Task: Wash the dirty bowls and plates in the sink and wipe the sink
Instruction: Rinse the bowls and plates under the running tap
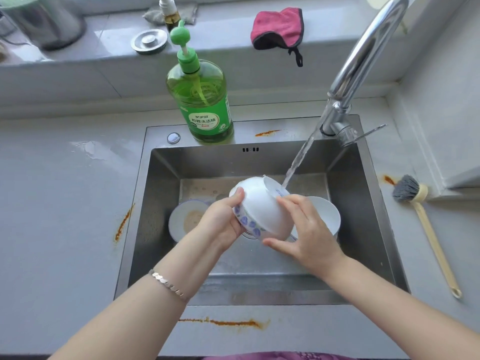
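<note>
Fingers (237, 194) of the left hand (220, 219) are clamped on the bowl (262, 206), thumb pressed to its outer wall and the rest tucked under the rim out of sight. The right hand (309, 229) grips it from the other side, bent fingers (291, 201) lying over the wall near the foot and the thumb hooked at the near rim. It is white with a band of blue flowers round the rim, held bottom-up and tilted above the middle of the sink (161, 193). Its foot ring points far and right, where the water stream (298, 162) from the chrome faucet (363, 61) strikes it. Below on the left lies a dirty bowl (181, 219) with brownish residue inside, and on the right a white dish (327, 214) shows behind the right hand. A green detergent bottle (202, 100) (pump top, pale green liquid) stands on the far rim. The grey bench (52, 203) has orange stains (123, 224) left of the sink and along its near edge, and a small puddle (88, 149) at far left. A long-handled brush (415, 196) lies on the right. On the far ledge are a pink cloth (278, 28), a metal drain stopper (149, 42) and a steel pot (46, 22). A bracelet (168, 283) circles the left wrist.
</note>
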Motion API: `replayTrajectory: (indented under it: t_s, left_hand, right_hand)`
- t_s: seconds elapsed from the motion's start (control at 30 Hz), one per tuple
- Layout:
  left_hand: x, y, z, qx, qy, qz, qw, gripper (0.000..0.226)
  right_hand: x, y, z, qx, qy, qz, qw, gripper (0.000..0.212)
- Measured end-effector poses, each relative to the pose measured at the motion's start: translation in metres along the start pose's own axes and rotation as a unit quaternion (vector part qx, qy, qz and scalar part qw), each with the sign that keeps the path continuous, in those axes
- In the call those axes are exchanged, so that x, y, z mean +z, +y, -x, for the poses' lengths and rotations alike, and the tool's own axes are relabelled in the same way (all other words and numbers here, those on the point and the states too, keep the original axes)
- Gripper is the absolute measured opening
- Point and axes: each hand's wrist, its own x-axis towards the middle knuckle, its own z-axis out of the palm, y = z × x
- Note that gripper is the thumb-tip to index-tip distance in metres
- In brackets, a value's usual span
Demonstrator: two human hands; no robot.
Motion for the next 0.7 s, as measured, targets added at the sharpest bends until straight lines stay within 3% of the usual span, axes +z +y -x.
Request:
replayTrajectory:
  t_s: [0.07,0.13,0.2,0.3,0.33,0.47,0.5,0.6,0.63,0.7]
  left_hand:
    - [0.003,-0.004,-0.001,0.033,-0.001,-0.059,0.998,0.025]
    - [0.003,-0.009,-0.001,0.064,-0.013,-0.099,0.993,0.020]
    - [0.000,-0.011,0.000,0.082,-0.040,-0.118,0.989,0.021]
    - [-0.003,-0.007,0.003,0.107,-0.091,-0.159,0.977,0.030]
    - [-0.003,-0.006,0.004,0.113,-0.096,-0.169,0.974,0.032]
    - [-0.005,0.000,0.005,0.133,-0.118,-0.190,0.966,0.032]
    - [-0.005,0.001,0.005,0.135,-0.122,-0.195,0.964,0.034]
    - [-0.002,0.001,0.003,0.142,-0.135,-0.202,0.960,0.043]
    - [-0.001,0.001,0.002,0.142,-0.137,-0.205,0.958,0.047]
    - [0.000,0.002,0.001,0.147,-0.153,-0.209,0.955,0.046]
  right_hand:
    - [-0.001,-0.006,-0.007,-0.062,-0.032,-0.006,0.998,0.054]
    - [0.003,-0.008,-0.020,-0.091,-0.093,0.005,0.991,0.050]
    - [0.002,-0.006,-0.042,-0.041,-0.120,0.016,0.992,0.052]
    - [-0.006,0.008,-0.068,0.139,-0.161,-0.042,0.976,0.061]
    - [-0.008,0.008,-0.070,0.159,-0.170,-0.067,0.970,0.062]
    - [-0.006,-0.004,-0.067,0.037,-0.158,-0.072,0.984,0.056]
    - [-0.007,0.001,-0.070,0.048,-0.178,-0.075,0.980,0.052]
    - [-0.016,0.020,-0.083,0.230,-0.233,-0.159,0.931,0.042]
    - [-0.018,0.021,-0.082,0.234,-0.226,-0.160,0.932,0.043]
    - [-0.020,0.011,-0.080,0.144,-0.217,-0.114,0.959,0.049]
